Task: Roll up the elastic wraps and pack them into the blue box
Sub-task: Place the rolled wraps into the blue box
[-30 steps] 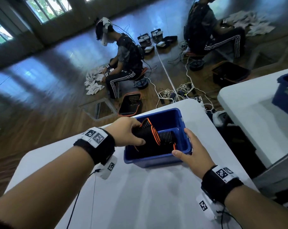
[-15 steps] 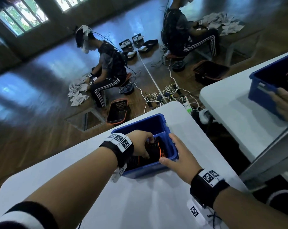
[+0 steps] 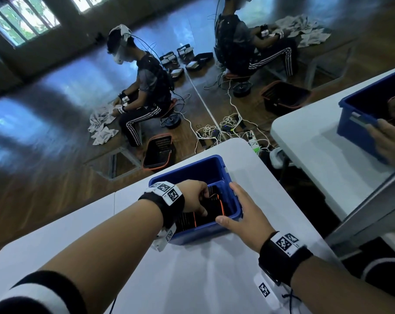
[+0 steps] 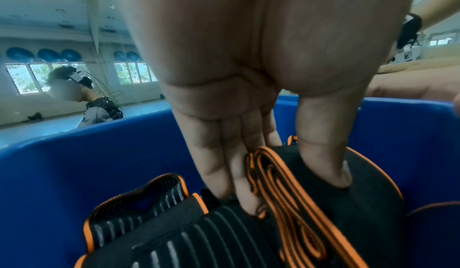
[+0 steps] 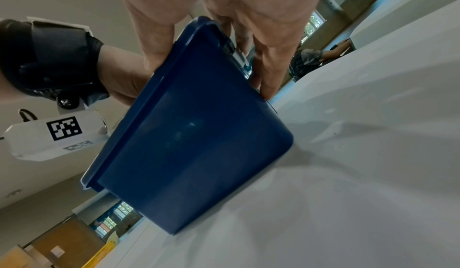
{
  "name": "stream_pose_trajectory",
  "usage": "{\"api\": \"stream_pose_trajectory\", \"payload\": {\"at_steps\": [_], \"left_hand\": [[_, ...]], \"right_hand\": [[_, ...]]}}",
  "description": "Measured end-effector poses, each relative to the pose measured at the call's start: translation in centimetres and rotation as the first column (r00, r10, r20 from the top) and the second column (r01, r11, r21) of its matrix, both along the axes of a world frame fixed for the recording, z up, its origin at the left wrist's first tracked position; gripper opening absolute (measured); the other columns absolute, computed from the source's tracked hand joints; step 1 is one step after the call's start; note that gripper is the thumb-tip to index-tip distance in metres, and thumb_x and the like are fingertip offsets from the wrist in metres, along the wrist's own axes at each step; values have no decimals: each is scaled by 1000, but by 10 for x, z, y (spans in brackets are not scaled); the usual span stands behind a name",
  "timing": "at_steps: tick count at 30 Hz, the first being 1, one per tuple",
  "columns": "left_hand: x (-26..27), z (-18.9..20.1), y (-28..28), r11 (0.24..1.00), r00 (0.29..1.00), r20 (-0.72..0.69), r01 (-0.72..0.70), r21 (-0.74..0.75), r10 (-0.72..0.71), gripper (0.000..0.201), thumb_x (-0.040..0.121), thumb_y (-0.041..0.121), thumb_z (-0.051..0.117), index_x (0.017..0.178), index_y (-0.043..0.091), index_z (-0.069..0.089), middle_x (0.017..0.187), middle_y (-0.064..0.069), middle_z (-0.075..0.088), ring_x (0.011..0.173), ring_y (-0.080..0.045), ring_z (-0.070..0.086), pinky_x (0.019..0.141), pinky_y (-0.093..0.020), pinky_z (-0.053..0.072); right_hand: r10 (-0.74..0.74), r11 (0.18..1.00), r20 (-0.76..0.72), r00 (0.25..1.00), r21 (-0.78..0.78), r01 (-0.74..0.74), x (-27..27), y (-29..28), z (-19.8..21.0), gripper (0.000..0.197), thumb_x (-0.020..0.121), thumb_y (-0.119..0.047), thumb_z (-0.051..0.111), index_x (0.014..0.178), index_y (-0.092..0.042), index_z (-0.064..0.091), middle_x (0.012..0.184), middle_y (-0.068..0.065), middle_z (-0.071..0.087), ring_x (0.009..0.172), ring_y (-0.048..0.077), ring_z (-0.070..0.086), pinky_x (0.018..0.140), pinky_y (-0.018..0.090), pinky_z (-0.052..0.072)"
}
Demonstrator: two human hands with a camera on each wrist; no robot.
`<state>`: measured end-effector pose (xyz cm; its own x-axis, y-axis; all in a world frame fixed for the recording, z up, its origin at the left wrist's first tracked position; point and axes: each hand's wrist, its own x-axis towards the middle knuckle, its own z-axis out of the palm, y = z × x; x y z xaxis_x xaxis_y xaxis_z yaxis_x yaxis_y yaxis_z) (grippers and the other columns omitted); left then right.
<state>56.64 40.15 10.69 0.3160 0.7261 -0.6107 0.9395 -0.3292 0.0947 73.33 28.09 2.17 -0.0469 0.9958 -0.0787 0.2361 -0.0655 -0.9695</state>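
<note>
Black-and-orange ribbed wrap [image 4: 174, 231] at the box's left, left hand [image 3: 193, 197] inside the blue box [image 3: 205, 168], fingers [image 4: 219, 166] pressed together against thumb, pinching a rolled wrap [image 4: 321, 203], right hand [image 3: 246, 215] spread over the box's right rim, box near the white table's [image 3: 214, 279] far edge.

No readable words, brands or numbers show anywhere; only black-and-white square code markers [image 3: 284, 242] sit on the wristbands [image 3: 280, 257], bearing no legible text.

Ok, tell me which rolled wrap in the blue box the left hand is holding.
The right-hand wrap, smooth black with orange edging: the left hand pinches it. The ribbed wrap beside it lies free.
</note>
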Motion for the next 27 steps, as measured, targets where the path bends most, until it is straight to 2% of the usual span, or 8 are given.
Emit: {"api": "stream_pose_trajectory", "payload": {"at_steps": [6,14,18,21,23,25,27], "left_hand": [[3,2,-1,999,997,-68,44,14,-43,49,66,44,88,107,25,67,102,6,67,94,-17,63,83,-34,56],[-6,4,-8,996,998,-62,31,78,-26,53,63,45,90,108,24,70,100,5,70,92,-16,65,83,-35,58],[-18,12,-16,991,999,45,11,131,-17,41,76,43,81,111,25,70,103,8,70,96,-14,64,86,-31,55],[-38,28,-24,967,982,186,-85,240,40,30,86,44,71,110,26,70,104,8,69,98,-12,63,87,-28,51],[-62,31,-31,925,961,259,-183,334,97,30,86,44,69,112,29,68,109,5,64,102,-15,61,91,-30,49],[-89,26,-41,845,933,304,-315,433,192,41,86,43,68,123,29,60,121,0,55,113,-21,54,100,-37,45],[-110,14,-55,737,857,367,-504,450,362,50,89,41,65,135,27,50,133,-6,49,122,-27,49,105,-43,42]], "right_hand": [[4,1000,13,1000,1,-4,1,-1,0,94,81,-42,78,154,-38,19,156,-27,20,140,-10,21,113,18,23],[14,1000,-13,1000,-2,-14,2,0,-2,93,80,-44,78,153,-42,20,158,-28,21,141,-12,22,117,22,26],[16,1000,-5,1000,-9,-16,1,1,-1,93,81,-42,78,154,-39,21,158,-24,23,141,-8,24,116,24,29],[12,1000,-16,1000,-8,-12,1,2,-1,93,80,-43,79,154,-39,22,158,-23,26,142,-5,27,118,32,32],[13,1000,-28,1000,-4,-13,1,2,-2,92,80,-41,79,153,-39,23,157,-23,28,142,-4,29,118,34,33],[16,1000,-30,999,-7,-16,1,1,-1,92,80,-41,79,153,-39,23,157,-24,27,140,-6,29,118,31,32],[22,1000,-22,1000,-7,-22,1,2,-2,93,80,-42,79,154,-39,22,157,-24,28,139,-6,30,117,29,32]]}}
